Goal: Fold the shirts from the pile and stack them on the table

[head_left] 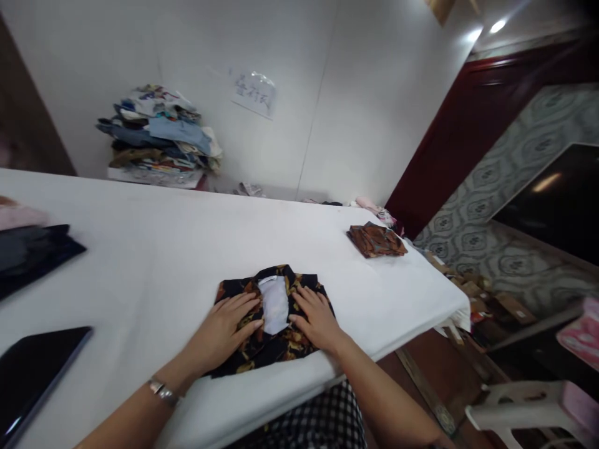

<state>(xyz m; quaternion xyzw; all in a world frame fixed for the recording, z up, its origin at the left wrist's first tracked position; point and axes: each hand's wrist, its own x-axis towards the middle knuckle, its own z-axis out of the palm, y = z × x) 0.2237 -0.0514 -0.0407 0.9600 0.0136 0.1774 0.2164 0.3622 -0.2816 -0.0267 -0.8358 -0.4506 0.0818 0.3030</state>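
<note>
A folded black shirt with an orange-brown print [271, 346] lies near the front edge of the white table [154, 249]. A white card [274, 305] shows in its collar opening. My left hand [223, 330] lies flat on the shirt's left half, fingers stretched out toward the card. My right hand [317, 318] rests flat on the right half, fingers spread. Both hands press on the cloth and hold nothing. A metal bracelet [163, 391] is on my left wrist.
A folded brown printed garment [377, 240] sits at the table's far right. Dark cloth [32, 252] lies at the left edge, a black tablet [32, 374] at the front left. A pile of clothes [159, 134] stands by the wall. A white plastic stool [528, 405] is on the floor at right.
</note>
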